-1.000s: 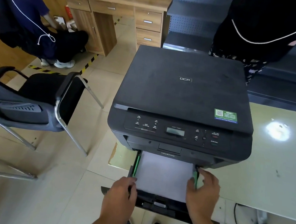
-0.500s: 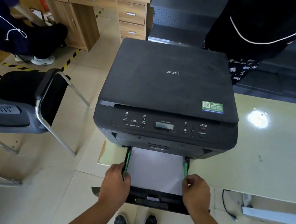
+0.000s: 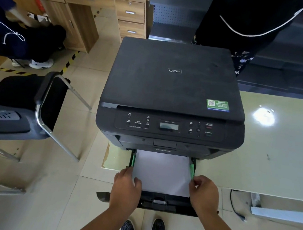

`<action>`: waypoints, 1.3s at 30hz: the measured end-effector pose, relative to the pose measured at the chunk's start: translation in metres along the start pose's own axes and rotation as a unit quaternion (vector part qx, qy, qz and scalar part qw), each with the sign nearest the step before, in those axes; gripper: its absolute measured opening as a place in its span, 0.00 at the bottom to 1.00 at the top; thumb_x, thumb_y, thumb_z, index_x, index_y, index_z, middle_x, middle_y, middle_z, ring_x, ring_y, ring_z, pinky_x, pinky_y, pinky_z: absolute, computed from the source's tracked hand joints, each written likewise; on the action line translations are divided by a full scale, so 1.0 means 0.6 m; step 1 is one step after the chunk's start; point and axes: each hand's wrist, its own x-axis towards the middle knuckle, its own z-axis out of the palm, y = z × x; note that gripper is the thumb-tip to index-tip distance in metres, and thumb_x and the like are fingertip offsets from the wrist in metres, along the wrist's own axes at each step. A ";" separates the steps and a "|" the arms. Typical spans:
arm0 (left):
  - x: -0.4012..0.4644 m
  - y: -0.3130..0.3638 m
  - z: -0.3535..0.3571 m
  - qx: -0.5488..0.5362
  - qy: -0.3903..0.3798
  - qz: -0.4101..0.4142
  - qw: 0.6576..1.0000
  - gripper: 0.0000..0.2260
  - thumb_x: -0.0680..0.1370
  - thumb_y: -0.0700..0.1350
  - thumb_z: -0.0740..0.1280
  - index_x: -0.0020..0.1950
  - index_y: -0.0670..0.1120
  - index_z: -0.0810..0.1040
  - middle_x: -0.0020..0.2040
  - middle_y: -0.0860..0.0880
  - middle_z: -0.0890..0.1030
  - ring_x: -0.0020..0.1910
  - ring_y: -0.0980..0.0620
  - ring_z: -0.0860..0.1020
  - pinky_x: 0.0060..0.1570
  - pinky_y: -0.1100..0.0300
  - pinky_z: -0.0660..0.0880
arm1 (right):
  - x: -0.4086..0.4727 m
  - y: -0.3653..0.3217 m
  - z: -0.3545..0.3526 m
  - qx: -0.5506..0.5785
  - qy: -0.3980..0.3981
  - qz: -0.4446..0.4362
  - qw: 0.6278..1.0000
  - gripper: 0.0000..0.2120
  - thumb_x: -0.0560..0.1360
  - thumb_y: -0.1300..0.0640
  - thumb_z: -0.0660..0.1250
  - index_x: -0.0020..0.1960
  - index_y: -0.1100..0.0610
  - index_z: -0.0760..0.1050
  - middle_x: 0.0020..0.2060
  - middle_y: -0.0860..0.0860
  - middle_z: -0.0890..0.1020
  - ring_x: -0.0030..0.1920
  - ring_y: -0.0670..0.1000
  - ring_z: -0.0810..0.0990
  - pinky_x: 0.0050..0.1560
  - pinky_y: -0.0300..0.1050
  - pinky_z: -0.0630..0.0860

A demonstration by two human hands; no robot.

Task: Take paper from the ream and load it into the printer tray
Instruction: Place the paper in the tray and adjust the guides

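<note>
A black printer stands on the corner of a pale green table. Its paper tray is pulled out toward me, with a stack of white paper lying flat in it between two green side guides. My left hand rests on the tray's left edge, thumb over the paper's near left corner. My right hand pinches the near end of the right green guide. No ream is in view.
A black chair with chrome legs stands on the tiled floor at left. One person sits by a wooden desk at back left; another in black stands behind the printer. A cable hangs under the table.
My head has tilted down, so the printer sits lower and more centred. Both hands slid back along the tray sides toward its near end; the left thumb now lies on the paper.
</note>
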 end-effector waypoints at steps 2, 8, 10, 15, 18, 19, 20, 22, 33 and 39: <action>0.004 0.007 0.003 -0.009 0.006 -0.020 1.000 0.19 0.78 0.43 0.62 0.69 0.42 0.71 0.60 0.44 0.79 0.59 0.46 0.75 0.57 0.51 0.76 | 0.002 0.001 -0.001 -0.012 -0.004 0.002 1.000 0.04 0.73 0.60 0.71 0.44 0.58 0.84 0.38 0.54 0.87 0.36 0.55 0.84 0.35 0.40 0.74; 0.011 0.005 0.007 -0.027 0.014 -0.041 0.999 0.19 0.76 0.45 0.65 0.67 0.44 0.72 0.58 0.44 0.79 0.54 0.44 0.77 0.52 0.47 0.80 | 0.003 -0.003 0.002 -0.011 -0.016 0.005 1.000 0.04 0.73 0.60 0.70 0.43 0.59 0.84 0.37 0.54 0.86 0.35 0.54 0.83 0.36 0.41 0.75; 0.016 0.004 0.007 -0.022 0.016 -0.045 0.999 0.21 0.76 0.47 0.65 0.68 0.45 0.72 0.58 0.45 0.79 0.54 0.44 0.78 0.52 0.46 0.80 | 0.004 -0.005 0.003 -0.004 -0.016 0.000 1.000 0.04 0.73 0.62 0.70 0.42 0.59 0.83 0.35 0.54 0.85 0.34 0.54 0.81 0.35 0.41 0.75; 0.018 0.002 0.008 -0.009 0.012 -0.043 0.999 0.22 0.74 0.52 0.65 0.67 0.46 0.73 0.56 0.47 0.81 0.53 0.45 0.79 0.50 0.47 0.81 | 0.003 -0.004 0.000 0.008 -0.019 -0.009 1.000 0.03 0.73 0.63 0.70 0.42 0.59 0.83 0.35 0.54 0.85 0.32 0.51 0.79 0.31 0.37 0.70; 0.020 -0.006 0.008 -0.009 0.012 -0.038 0.999 0.22 0.73 0.51 0.66 0.66 0.46 0.74 0.56 0.47 0.81 0.53 0.45 0.79 0.50 0.47 0.81 | -0.002 -0.005 -0.004 0.015 -0.021 -0.012 1.000 0.03 0.73 0.63 0.69 0.44 0.60 0.83 0.36 0.54 0.85 0.33 0.51 0.78 0.32 0.37 0.69; 0.021 -0.008 0.008 -0.009 0.012 -0.036 0.999 0.22 0.73 0.51 0.66 0.66 0.46 0.74 0.56 0.47 0.82 0.52 0.45 0.79 0.50 0.47 0.81 | -0.002 -0.005 -0.005 0.014 -0.023 -0.014 1.000 0.04 0.74 0.63 0.69 0.44 0.59 0.83 0.36 0.54 0.85 0.33 0.51 0.78 0.32 0.37 0.69; 0.022 -0.009 0.007 -0.011 0.012 -0.036 0.999 0.22 0.73 0.51 0.66 0.66 0.46 0.74 0.55 0.47 0.82 0.52 0.46 0.80 0.49 0.48 0.81 | -0.001 -0.005 -0.006 0.009 -0.026 -0.013 1.000 0.04 0.74 0.62 0.69 0.45 0.59 0.83 0.37 0.54 0.85 0.34 0.52 0.79 0.33 0.38 0.70; 0.023 -0.013 0.006 -0.018 0.011 -0.034 0.999 0.21 0.74 0.50 0.66 0.65 0.46 0.75 0.55 0.47 0.82 0.51 0.47 0.80 0.49 0.50 0.81 | 0.005 -0.002 -0.005 -0.005 -0.039 -0.008 0.999 0.04 0.74 0.61 0.69 0.45 0.60 0.82 0.38 0.55 0.86 0.36 0.53 0.81 0.35 0.42 0.75; -0.117 -0.030 -0.022 0.126 -0.058 0.332 0.933 0.04 0.77 0.51 0.63 0.47 0.53 0.75 0.44 0.57 0.75 0.44 0.56 0.71 0.44 0.61 0.70 | -0.163 0.013 -0.040 -0.102 -0.111 -0.453 0.879 0.10 0.71 0.53 0.69 0.31 0.52 0.74 0.26 0.47 0.74 0.28 0.48 0.71 0.30 0.41 0.69; -0.134 -0.083 0.013 0.188 -0.080 0.324 0.924 0.05 0.72 0.53 0.67 0.43 0.53 0.79 0.39 0.55 0.78 0.39 0.53 0.76 0.36 0.58 0.74 | -0.160 0.031 -0.004 -0.189 -0.147 -0.429 0.871 0.07 0.69 0.51 0.66 0.40 0.51 0.81 0.29 0.46 0.81 0.28 0.48 0.79 0.26 0.42 0.74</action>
